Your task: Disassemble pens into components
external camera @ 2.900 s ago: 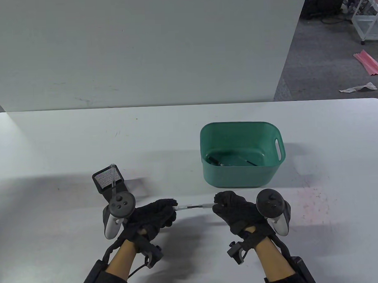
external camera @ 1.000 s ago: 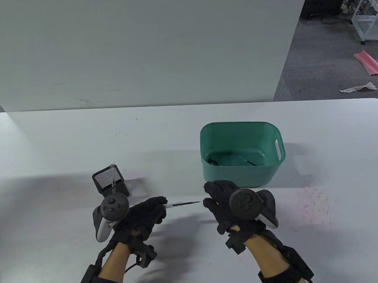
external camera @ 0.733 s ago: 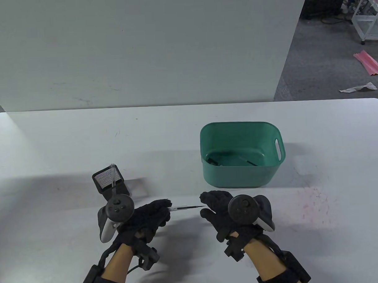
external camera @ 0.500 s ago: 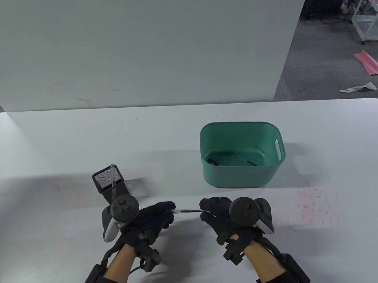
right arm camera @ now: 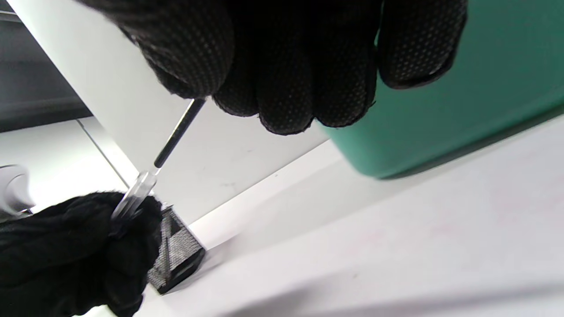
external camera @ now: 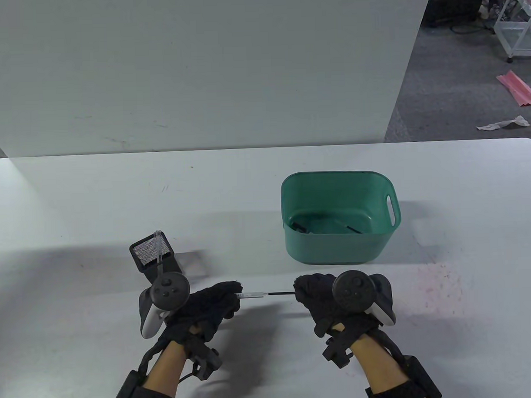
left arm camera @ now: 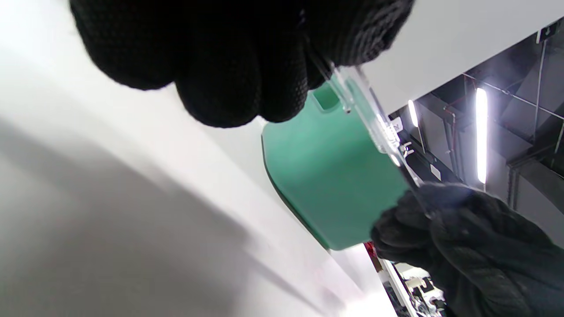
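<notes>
My left hand [external camera: 217, 303] grips a clear pen barrel [external camera: 250, 294] near the table's front edge; the barrel [left arm camera: 365, 116] sticks out to the right from my fingers. My right hand [external camera: 314, 291] pinches the thin dark refill [external camera: 278, 293], which runs between the two hands and is partly out of the barrel. In the right wrist view the refill [right arm camera: 176, 134] leaves my fingers and enters the barrel [right arm camera: 134, 193] held by the left hand [right arm camera: 66, 251]. A green bin [external camera: 340, 218] behind my right hand holds several pen parts [external camera: 303, 227].
A black mesh pen holder [external camera: 154, 254] with one clear pen [external camera: 158, 247] standing in it sits just behind my left hand. A white wall panel rises behind the table [external camera: 74, 214]. Pink stains mark the table at the right [external camera: 440, 284].
My right hand came back from the bin, took hold of the refill's tip and moved right, drawing the refill out of the barrel. The left hand stayed roughly in place.
</notes>
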A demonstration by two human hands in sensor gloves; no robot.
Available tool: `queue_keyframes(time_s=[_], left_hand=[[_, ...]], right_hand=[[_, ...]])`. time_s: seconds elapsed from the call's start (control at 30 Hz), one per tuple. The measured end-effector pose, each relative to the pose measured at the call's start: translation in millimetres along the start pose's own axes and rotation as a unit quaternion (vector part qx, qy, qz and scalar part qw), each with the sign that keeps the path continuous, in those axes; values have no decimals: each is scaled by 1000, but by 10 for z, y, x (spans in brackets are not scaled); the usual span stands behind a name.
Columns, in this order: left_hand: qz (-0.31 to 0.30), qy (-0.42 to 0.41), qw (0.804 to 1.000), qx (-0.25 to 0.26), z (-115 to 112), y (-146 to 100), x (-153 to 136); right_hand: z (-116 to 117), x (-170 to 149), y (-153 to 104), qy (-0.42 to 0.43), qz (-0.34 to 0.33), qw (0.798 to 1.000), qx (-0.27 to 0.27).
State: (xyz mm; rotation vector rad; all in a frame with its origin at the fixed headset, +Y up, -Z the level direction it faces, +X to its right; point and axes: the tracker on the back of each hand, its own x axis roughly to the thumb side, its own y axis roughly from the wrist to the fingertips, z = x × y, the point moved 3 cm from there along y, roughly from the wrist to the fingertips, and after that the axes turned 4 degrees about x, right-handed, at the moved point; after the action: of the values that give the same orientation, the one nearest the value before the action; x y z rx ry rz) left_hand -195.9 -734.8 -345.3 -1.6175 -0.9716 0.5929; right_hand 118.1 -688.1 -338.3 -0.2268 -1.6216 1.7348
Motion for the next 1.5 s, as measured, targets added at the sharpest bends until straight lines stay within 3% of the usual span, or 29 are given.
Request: queue_keyframes(time_s=[0.13,0.23,0.4,0.6,0.9,1.07,1.3,1.5], left_hand=[[13,-3,1000,23,120,-18,-75],[19,3,999,31,159,-26,-89],[20,15,999,37,146,-20,-75],[11,43,999,28,102,-14,-34],[11,60,997,38,111,-20,-17],[11,56,998,31,106,-15,-9],[7,76,996,44,106,-18,16],[-1,76,994,80,118,-53,60]], right_hand=[[-273,-43,-11,-13,17,999,-43],[-518,-49,-11,-9,41,993,-111],[-886,-36,124,-69,114,971,-199],[-1046,-137,466,-115,217,951,-187],[-934,-333,843,-144,325,925,-132],[-875,-337,899,-140,320,930,-119],[-884,-227,741,-149,249,949,-121],[-844,60,421,-140,129,974,-120]])
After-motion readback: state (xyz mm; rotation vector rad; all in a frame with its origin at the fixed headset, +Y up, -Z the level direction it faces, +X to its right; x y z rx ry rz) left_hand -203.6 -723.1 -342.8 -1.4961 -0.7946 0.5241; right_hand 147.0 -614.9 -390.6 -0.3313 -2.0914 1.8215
